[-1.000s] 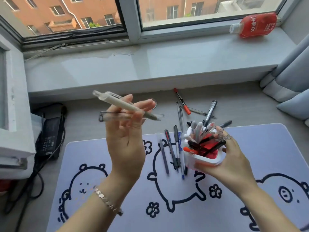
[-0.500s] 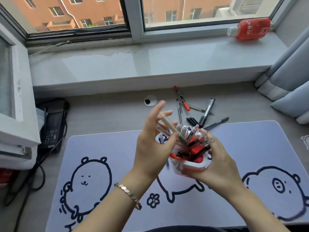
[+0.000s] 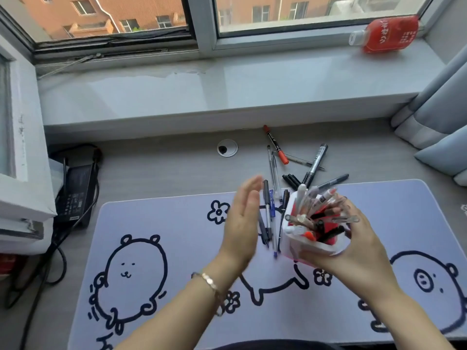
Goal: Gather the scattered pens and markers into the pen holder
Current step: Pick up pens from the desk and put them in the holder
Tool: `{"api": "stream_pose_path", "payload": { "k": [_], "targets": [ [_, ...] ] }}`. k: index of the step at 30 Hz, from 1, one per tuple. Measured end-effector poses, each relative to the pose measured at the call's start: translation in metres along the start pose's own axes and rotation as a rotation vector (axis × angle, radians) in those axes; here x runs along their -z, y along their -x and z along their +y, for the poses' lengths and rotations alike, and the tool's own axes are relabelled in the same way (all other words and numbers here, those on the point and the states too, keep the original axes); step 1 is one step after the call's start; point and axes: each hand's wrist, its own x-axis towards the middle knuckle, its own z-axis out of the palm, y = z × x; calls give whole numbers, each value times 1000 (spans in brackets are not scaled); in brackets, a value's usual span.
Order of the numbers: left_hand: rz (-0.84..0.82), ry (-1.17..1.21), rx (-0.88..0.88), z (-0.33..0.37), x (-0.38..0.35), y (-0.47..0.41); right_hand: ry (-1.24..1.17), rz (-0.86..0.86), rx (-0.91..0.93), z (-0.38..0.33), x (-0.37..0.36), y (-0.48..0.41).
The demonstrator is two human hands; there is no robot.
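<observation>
Lying flat on worktop (image 3: 156,170), lilac mat (image 3: 177,248) carries most of scene. Pen holder (image 3: 312,238) sits just above mat, right hand (image 3: 353,251) wrapped around it, fingers closed on its wall. Left hand (image 3: 242,223) now empty, fingers open and flat; pale pen held half second ago is gone, likely into holder. Loose pens (image 3: 269,218) beside holder and markers (image 3: 314,162) behind on worktop not yet gathered.

A glossy white plastic pen holder (image 3: 307,245) is gripped in the right hand (image 3: 353,251). Beneath both hands a matt, cloth-like mat (image 3: 177,223) is spread over a pale wood-grain desk (image 3: 156,170). A shiny metal bracelet (image 3: 211,284) is worn on the left wrist.
</observation>
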Motion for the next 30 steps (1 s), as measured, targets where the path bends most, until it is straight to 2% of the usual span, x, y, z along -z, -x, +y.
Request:
{"api": "stream_pose_path", "payload": {
  "k": [2,4,6,10,16,18,21,23,25,27,30],
  "targets": [
    [188,-184,212,-24,7,-24,-3,25,-27,5,5,-2],
    [206,-385,405,-41,9,-43,-11,45,-57,10,8,-4],
    [166,-538,425,-49,4,-57,-18,52,-81,15,10,-7],
    [118,-795,341,-61,-13,-73,19,51,-103,21,8,-9],
    [86,-645,294,-74,-10,-71,29,14,-126,21,3,-8],
    [66,-576,338,-71,-3,-67,27,4,-127,19,3,-8],
    [194,-263,431,-50,11,-57,44,-1,-119,16,3,-9],
    [260,8,308,-22,21,-47,55,-2,-112,13,2,-10],
    [277,187,28,12,32,-35,68,-13,-92,10,0,-10],
    [263,300,-224,45,37,-19,58,-31,-79,7,-5,-10],
    [259,409,-401,68,27,5,49,-54,-58,3,-12,-8]
  ]
}}
